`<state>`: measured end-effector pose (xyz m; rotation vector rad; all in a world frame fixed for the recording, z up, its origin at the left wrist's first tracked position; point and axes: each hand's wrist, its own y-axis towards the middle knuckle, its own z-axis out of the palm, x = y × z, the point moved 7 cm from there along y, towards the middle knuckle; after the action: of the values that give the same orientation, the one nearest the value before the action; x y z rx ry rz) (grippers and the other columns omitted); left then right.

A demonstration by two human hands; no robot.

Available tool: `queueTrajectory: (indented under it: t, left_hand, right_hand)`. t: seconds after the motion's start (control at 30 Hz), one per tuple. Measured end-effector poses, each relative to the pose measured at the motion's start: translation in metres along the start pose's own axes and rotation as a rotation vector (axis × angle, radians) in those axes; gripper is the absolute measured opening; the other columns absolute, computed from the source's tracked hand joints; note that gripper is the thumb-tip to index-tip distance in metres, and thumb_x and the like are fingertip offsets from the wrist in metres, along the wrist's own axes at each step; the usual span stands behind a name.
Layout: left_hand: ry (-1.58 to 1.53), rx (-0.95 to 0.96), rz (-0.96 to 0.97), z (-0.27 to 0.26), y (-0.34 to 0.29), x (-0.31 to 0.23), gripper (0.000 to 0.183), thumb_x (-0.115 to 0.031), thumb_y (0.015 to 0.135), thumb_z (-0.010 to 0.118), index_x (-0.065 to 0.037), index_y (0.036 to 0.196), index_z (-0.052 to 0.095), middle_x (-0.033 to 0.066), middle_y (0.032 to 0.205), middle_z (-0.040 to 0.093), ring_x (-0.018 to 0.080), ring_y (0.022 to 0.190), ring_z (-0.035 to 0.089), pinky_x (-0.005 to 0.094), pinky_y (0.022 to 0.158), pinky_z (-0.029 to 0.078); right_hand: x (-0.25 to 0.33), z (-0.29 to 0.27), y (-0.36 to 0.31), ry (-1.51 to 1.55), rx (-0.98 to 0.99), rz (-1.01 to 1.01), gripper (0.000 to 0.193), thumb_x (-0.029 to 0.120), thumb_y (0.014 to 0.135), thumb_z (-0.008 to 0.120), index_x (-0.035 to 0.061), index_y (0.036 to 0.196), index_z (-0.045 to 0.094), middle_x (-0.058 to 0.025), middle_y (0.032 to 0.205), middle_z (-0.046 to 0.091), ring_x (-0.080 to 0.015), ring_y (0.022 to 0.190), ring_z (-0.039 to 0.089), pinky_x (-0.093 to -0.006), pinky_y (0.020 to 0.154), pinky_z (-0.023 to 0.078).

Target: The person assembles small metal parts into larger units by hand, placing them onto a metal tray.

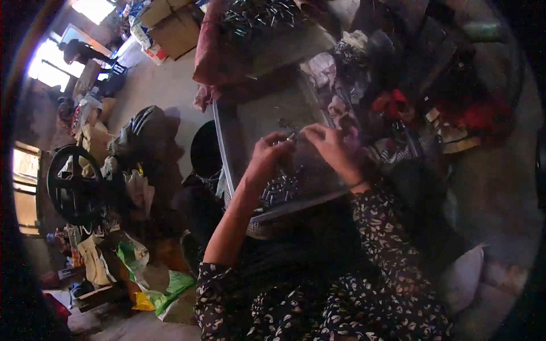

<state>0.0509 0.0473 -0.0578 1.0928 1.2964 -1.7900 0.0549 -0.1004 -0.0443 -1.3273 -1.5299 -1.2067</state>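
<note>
While metal pc. sits btwn L fingers | R fingers just beside

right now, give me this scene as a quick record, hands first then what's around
left hand: pinching a small metal piece
right hand: fingertips close to that piece; grip unclear
tray: below both hands, pale rim
loose pieces: dark metal, heaped toward the tray's near edge
left side: black wheel, green bag lower down
far left: brown box
</note>
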Motion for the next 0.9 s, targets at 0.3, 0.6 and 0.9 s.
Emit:
queueTrajectory:
  t: [0.3, 0.6, 0.9]
  left_hand:
    - [0.154, -0.057, 0.065, -0.003, -0.008, -0.004, 0.026, -0.015, 0.072, 0.059, 0.000, 0.093, 0.055, 0.0051, 0.068, 0.056, 0.0080, 0.054, 0.048, 0.0200, 0.045, 0.036]
    - [0.177, -0.057, 0.049, -0.006, -0.003, 0.000, 0.025, -0.016, 0.073, 0.058, 0.002, 0.091, 0.056, 0.0050, 0.068, 0.056, 0.0088, 0.054, 0.049, 0.0206, 0.047, 0.038]
    - [0.145, 0.007, 0.049, 0.001, -0.013, 0.004, 0.028, -0.019, 0.074, 0.058, 0.003, 0.091, 0.055, 0.0057, 0.069, 0.056, 0.0106, 0.056, 0.051, 0.0220, 0.050, 0.042]
  right_hand:
    - [-0.013, 0.008, -0.004, 0.216, 0.065, 0.185, 0.030, 0.029, 0.078, 0.053, -0.0001, 0.085, 0.055, -0.0044, 0.064, 0.055, -0.0080, 0.048, 0.047, -0.0229, 0.045, 0.037]
    - [-0.003, 0.012, -0.001, 0.121, 0.080, 0.011, 0.031, 0.030, 0.077, 0.053, 0.0000, 0.083, 0.056, -0.0080, 0.069, 0.057, -0.0124, 0.059, 0.051, -0.0257, 0.055, 0.040]
    - [0.010, 0.013, -0.008, 0.161, 0.111, 0.071, 0.027, 0.027, 0.080, 0.050, 0.0009, 0.083, 0.055, -0.0030, 0.062, 0.053, -0.0087, 0.048, 0.047, -0.0238, 0.045, 0.037]
